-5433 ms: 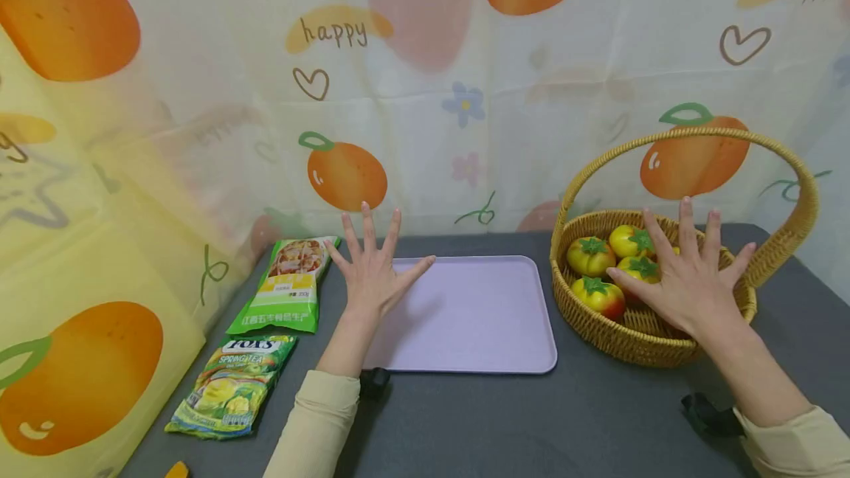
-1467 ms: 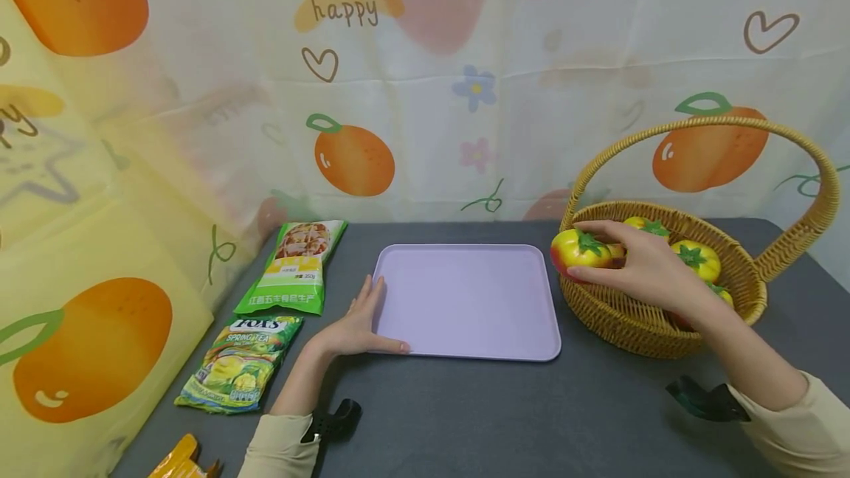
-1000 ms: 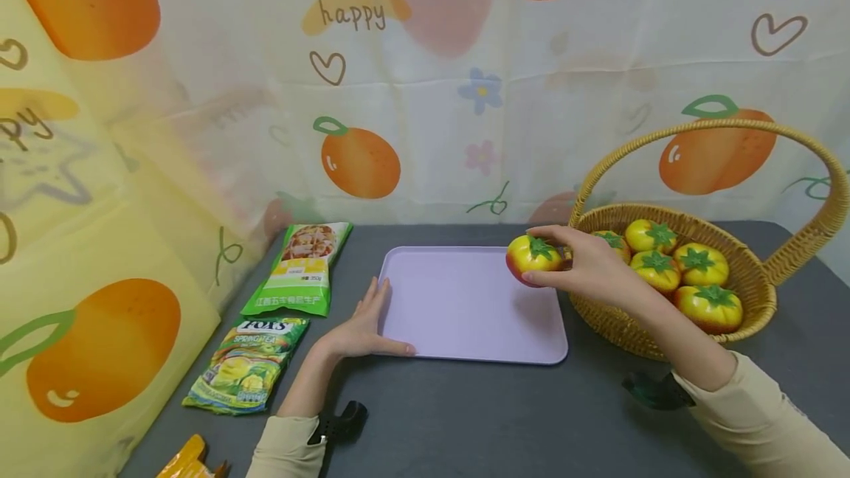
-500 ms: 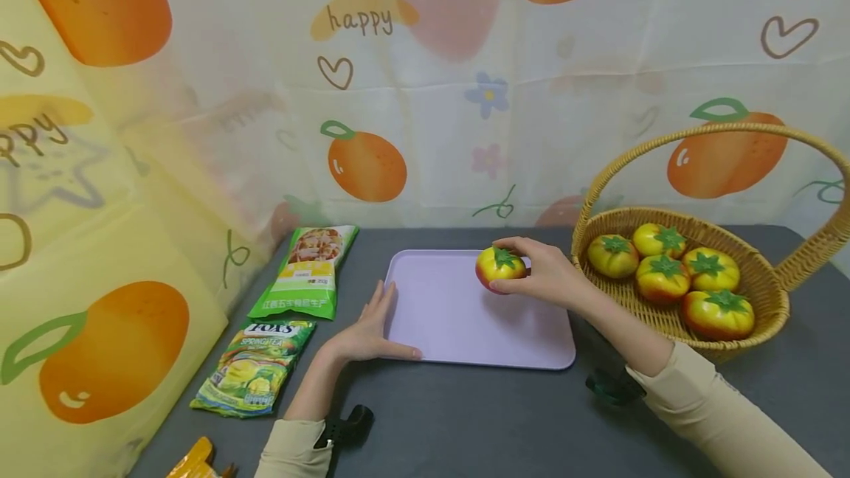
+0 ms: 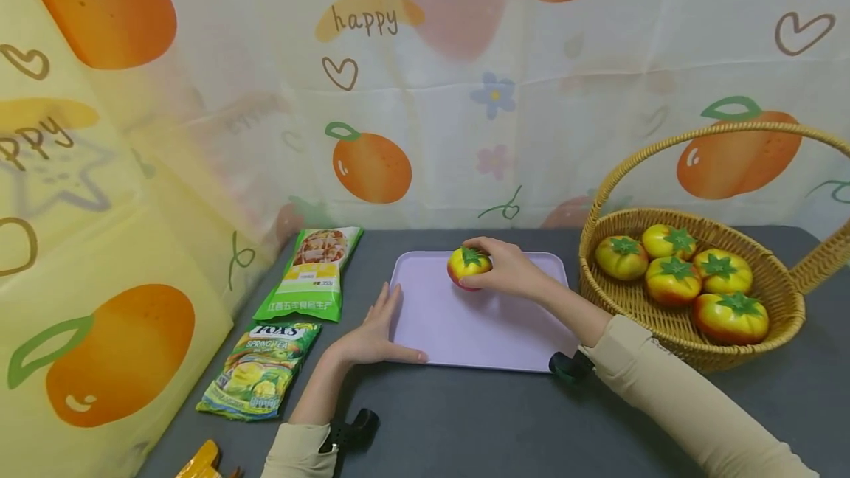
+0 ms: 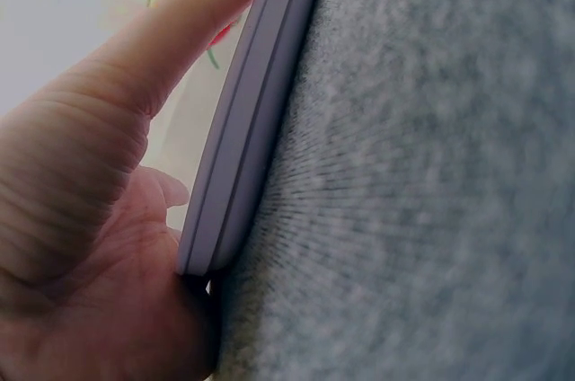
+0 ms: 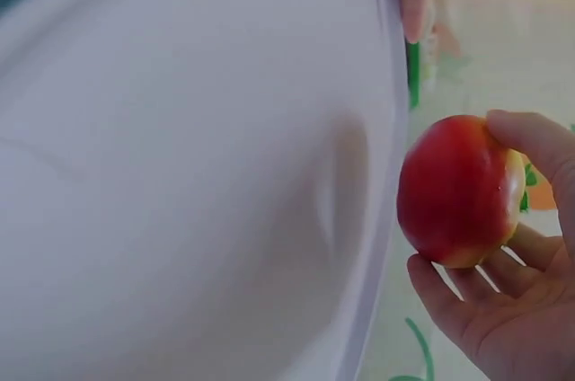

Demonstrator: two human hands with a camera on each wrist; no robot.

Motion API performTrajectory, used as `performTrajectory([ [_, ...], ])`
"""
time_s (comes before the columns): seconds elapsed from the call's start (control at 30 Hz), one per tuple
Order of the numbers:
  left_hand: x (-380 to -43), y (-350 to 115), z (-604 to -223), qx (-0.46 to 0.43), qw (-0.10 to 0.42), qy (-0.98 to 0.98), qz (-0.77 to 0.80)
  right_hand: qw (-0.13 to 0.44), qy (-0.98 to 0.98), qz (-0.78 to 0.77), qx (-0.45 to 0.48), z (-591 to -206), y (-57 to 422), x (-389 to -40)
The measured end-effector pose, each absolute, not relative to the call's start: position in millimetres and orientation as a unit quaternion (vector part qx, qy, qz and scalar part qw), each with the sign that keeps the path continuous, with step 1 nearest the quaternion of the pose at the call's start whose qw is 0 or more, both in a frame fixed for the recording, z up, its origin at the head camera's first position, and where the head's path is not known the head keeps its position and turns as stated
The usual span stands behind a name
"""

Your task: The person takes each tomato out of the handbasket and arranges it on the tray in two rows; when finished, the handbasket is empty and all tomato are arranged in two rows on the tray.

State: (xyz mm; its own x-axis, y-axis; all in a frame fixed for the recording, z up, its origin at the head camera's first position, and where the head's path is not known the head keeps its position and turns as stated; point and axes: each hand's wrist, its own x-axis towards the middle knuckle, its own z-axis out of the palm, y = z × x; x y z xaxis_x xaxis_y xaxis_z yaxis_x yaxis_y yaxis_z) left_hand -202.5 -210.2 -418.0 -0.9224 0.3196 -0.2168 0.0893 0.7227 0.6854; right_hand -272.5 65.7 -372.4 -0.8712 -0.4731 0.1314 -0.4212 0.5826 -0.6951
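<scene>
My right hand (image 5: 508, 268) holds a yellow-and-red tomato (image 5: 467, 264) with a green leafy top, over the back left part of a pale lilac tray (image 5: 478, 341). In the right wrist view the tomato (image 7: 454, 192) shows its red underside, gripped between thumb and fingers, above the tray surface with a shadow below. My left hand (image 5: 365, 341) rests at the tray's front left corner, fingers extended along the left side and thumb on the front edge. The left wrist view shows that thumb (image 6: 153, 66) against the tray rim (image 6: 238, 129).
A wicker basket (image 5: 697, 356) with a tall handle stands right of the tray, holding several similar tomatoes (image 5: 674, 279). At left lie a green food packet (image 5: 308, 279) and a Fox's Spring Tea candy bag (image 5: 259, 371). An orange wrapper (image 5: 199, 461) shows at the front edge.
My right hand has taken a tomato out of the basket and carried it left over the tray. My left hand has come down to the tray's corner and stayed there.
</scene>
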Motion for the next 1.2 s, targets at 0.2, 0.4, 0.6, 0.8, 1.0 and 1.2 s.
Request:
performTrajectory([
  [0.2,-202.9,-210.0,-418.6,0.108,0.164,0.913,0.357,0.043,0.891,-0.384,-0.239,-380.4,49.5,-286.3],
  [0.4,-203.4,-208.7,-418.0,0.106,0.169,0.913,0.357,0.048,0.893,-0.379,-0.237,-383.8,32.7,-294.3],
  [0.6,-203.5,-209.2,-418.0,0.107,0.167,0.912,0.359,0.044,0.893,-0.376,-0.245,-382.8,13.3,-297.2],
  [0.8,-202.7,-210.4,-418.7,0.113,0.166,0.912,0.359,0.037,0.893,-0.374,-0.246,-389.1,-2.8,-300.2],
  [1.0,-201.4,-210.1,-418.6,0.116,0.168,0.911,0.358,0.027,0.894,-0.373,-0.248,-394.9,-11.9,-300.2],
  [1.2,-201.9,-210.9,-416.7,0.117,0.164,0.913,0.355,0.015,0.896,-0.37,-0.245,-395.4,-17.1,-303.2],
])
